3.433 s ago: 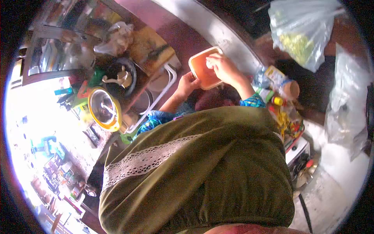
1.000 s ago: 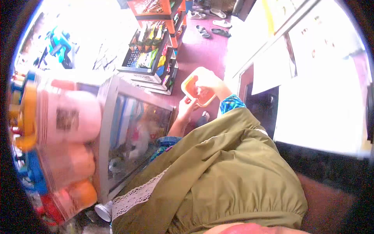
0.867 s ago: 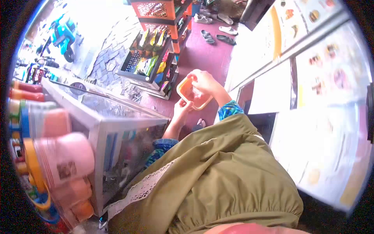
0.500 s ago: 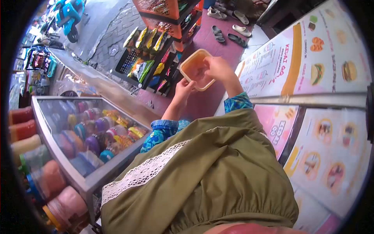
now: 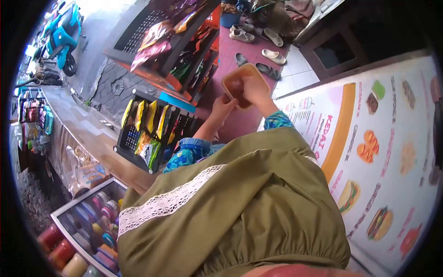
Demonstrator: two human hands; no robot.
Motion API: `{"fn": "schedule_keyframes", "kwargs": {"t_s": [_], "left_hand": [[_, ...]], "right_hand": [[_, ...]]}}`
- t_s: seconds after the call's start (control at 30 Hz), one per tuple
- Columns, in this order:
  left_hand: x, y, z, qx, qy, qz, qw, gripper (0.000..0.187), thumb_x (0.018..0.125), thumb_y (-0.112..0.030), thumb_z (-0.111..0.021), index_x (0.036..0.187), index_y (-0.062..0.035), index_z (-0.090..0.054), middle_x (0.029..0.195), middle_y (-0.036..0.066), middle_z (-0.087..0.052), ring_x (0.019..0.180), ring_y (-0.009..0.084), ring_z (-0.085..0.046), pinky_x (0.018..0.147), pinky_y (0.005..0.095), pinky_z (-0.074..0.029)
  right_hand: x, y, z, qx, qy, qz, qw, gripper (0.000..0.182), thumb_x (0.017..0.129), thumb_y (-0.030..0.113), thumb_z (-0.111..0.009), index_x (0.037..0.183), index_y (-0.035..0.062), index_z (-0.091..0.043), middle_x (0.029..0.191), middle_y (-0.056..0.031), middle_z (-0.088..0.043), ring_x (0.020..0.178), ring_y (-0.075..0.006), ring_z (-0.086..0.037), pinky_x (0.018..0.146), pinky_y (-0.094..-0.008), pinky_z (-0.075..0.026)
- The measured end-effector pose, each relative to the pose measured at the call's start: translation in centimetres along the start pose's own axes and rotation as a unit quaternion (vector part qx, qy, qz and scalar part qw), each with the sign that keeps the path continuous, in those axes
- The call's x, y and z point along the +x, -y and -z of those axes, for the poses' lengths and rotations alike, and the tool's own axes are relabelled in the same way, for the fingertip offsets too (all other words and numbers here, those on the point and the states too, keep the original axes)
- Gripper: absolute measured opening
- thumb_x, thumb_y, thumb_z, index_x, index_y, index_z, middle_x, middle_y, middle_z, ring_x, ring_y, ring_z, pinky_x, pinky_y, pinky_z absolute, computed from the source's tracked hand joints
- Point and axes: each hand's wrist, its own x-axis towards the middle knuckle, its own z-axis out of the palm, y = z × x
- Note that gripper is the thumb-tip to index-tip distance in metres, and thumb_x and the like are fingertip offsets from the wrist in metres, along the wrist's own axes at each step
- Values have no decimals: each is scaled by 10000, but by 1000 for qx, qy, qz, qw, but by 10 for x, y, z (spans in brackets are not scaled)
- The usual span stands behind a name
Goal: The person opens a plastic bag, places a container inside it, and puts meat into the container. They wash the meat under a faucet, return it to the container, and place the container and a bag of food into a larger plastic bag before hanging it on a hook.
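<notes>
A square, cream-rimmed plastic tub [image 5: 258, 74] is held out in front of me, tilted so its inside shows. My left hand [image 5: 223, 109] grips its near left side, thumb at the rim. Inside the tub is my right hand [image 5: 256, 92]; the back of the hand hides its fingers, so what they touch cannot be made out. Something pinkish [image 5: 236, 86] shows in the tub beside that hand, too blurred to name. Patterned blue cuffs cover both wrists, and an olive garment with white lace trim [image 5: 173, 197] fills the lower middle.
Snack racks [image 5: 173, 74] stand ahead and left, with packets in a black basket [image 5: 127, 141]. Low left is a glass-topped display case [image 5: 90, 219] beside lidded jars [image 5: 62, 253]. A menu board [image 5: 360, 152] lines the right. Shoes [image 5: 273, 56] lie on the red floor beyond; a scooter [image 5: 62, 41] is outside.
The view has swung, so the snack racks look larger and the display case has slid lower left. The tub sits slightly farther right, with both hands still at it.
</notes>
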Motion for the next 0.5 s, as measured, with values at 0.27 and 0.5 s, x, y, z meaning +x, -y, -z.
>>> {"fn": "schedule_keyframes", "kwargs": {"t_s": [0.27,0.5], "left_hand": [[171,-30,-57,-63,32,12,997,317,802,-80,-574,1085,35,-492,921,90,-583,809,173,-598,743,281,-516],[308,-69,-102,-77,-9,-28,997,347,808,-123,-587,1131,-37,-497,1016,65,-566,904,151,-573,750,320,-514]], "right_hand": [[145,-111,65,94,-45,4,995,200,630,139,-674,804,52,-628,772,-126,-629,777,-289,-609,703,-383,-478],[278,-192,103,59,13,210,976,517,578,236,-751,1021,69,-544,992,-141,-546,940,-300,-532,811,-359,-439]]}}
